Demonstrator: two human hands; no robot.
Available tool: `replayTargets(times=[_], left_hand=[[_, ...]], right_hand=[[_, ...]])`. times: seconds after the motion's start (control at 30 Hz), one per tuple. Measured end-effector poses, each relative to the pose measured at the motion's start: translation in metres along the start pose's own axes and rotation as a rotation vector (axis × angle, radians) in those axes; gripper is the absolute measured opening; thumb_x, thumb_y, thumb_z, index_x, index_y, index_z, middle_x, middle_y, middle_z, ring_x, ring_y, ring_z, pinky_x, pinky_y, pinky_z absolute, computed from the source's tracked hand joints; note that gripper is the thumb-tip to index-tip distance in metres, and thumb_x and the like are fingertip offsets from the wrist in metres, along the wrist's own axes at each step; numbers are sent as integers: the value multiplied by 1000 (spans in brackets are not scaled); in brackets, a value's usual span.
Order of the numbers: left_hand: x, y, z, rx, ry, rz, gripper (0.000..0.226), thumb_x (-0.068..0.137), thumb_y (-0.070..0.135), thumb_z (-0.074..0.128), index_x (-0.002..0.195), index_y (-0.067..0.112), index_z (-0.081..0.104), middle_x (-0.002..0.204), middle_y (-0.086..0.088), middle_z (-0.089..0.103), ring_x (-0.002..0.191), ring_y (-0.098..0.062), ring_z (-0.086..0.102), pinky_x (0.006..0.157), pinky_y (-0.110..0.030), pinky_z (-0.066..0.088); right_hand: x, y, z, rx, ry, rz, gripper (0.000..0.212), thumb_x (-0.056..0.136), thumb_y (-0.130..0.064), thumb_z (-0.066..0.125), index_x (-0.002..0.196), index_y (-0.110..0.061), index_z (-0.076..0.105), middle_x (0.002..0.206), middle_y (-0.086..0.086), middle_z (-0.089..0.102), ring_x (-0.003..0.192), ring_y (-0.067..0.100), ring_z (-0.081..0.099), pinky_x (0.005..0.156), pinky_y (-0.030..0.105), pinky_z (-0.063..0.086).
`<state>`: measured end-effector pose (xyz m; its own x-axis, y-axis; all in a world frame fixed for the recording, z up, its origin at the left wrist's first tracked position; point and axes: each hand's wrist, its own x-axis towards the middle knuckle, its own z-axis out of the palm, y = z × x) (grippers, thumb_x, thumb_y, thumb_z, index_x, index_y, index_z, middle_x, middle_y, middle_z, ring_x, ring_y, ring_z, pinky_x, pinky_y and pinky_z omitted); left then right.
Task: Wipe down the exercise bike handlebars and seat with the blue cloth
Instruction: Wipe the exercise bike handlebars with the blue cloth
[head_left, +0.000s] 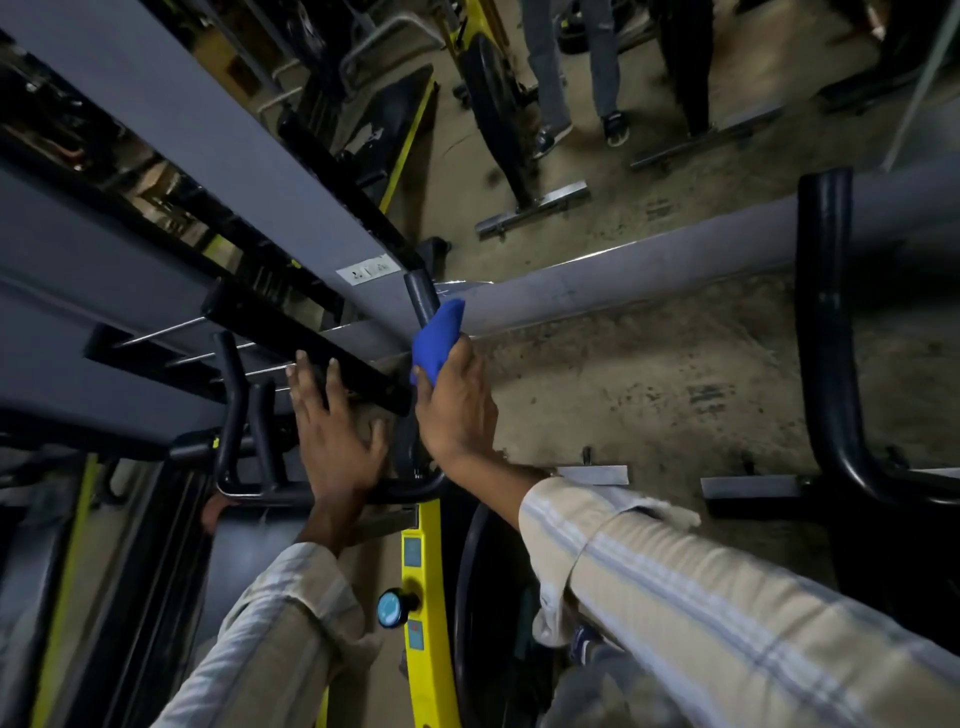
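The exercise bike below me has a yellow frame (427, 597) and black handlebars (244, 415). My right hand (457, 410) is closed around the blue cloth (436, 338), which is pressed against the right upright grip (422, 299) of the handlebars. My left hand (332, 431) lies flat with fingers spread over the middle of the handlebars, holding nothing. The seat is not in view.
A grey machine frame (208, 171) runs across the left and a grey bar (675, 254) crosses behind the grip. A second black handlebar (831, 338) stands at right. Another bike (498, 119) and a person's legs (571, 67) are on the concrete floor beyond.
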<state>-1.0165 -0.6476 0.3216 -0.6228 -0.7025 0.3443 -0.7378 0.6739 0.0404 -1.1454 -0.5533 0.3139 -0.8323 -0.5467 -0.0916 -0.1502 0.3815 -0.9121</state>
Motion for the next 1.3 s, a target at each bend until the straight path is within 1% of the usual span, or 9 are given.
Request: replayTargets(times=[0.2,0.3,0.47,0.6,0.83,1.0,1.07,1.2,1.3], left_hand=[[-1,-1,1,-5,13,21,89,81,28,65,160,4,32,177,-20,2,164,-43,4,132,-55,16],[-1,-3,2,-19,22,33,88,82,21,69,159,2,32,176,-21,3,163,-44,4,131,-57,18],[-3,-10,4,-91,38,65,83,83,18,65,158,-1,34,176,-22,7,163,-45,3,131,-57,18],[-1,-16,6,-194,95,120,72,91,14,60,157,-1,36,176,-23,8,163,-45,5,134,-51,13],[-2,-30,8,-346,122,181,51,106,17,48,155,2,45,176,-21,13,164,-41,8,130,-58,20],[-1,-48,4,-340,116,280,52,108,19,43,160,8,41,176,-22,12,163,-42,11,131,-58,17],[-3,-47,5,-355,121,267,53,108,19,42,160,9,41,176,-21,12,164,-40,11,131,-58,17],[-4,-46,4,-365,125,248,53,108,21,41,160,10,40,176,-19,11,164,-39,9,132,-56,16],[-5,-44,3,-362,117,227,54,108,22,40,161,12,40,177,-18,10,165,-37,8,132,-56,16]], right_hand=[[-54,6,9,-138,135,9,79,94,-26,69,160,-2,34,127,20,61,108,38,64,83,45,56],[-83,17,15,-129,149,-40,88,90,-17,69,165,-8,23,150,21,48,120,38,58,97,48,54],[-117,26,23,-248,91,-141,88,98,-23,58,169,-23,6,175,21,-1,159,42,18,125,52,32],[-130,37,18,-504,86,-314,79,97,-34,44,169,-27,11,175,24,-4,161,48,-1,128,61,21],[-143,55,23,-951,-43,-717,76,95,-26,56,164,-15,27,163,22,38,155,47,28,127,68,15],[-105,9,34,-1147,-206,-712,60,88,-40,66,139,-10,55,114,11,72,102,33,68,101,47,46],[-105,6,35,-1178,-193,-701,58,84,-39,71,134,-11,59,109,9,72,97,31,67,94,44,48],[-134,40,27,-1245,-98,-795,79,87,-28,59,156,-2,33,140,23,52,129,45,52,121,64,32],[-130,42,26,-1266,-106,-789,79,87,-26,59,157,-4,30,144,23,49,132,46,50,121,65,30]])
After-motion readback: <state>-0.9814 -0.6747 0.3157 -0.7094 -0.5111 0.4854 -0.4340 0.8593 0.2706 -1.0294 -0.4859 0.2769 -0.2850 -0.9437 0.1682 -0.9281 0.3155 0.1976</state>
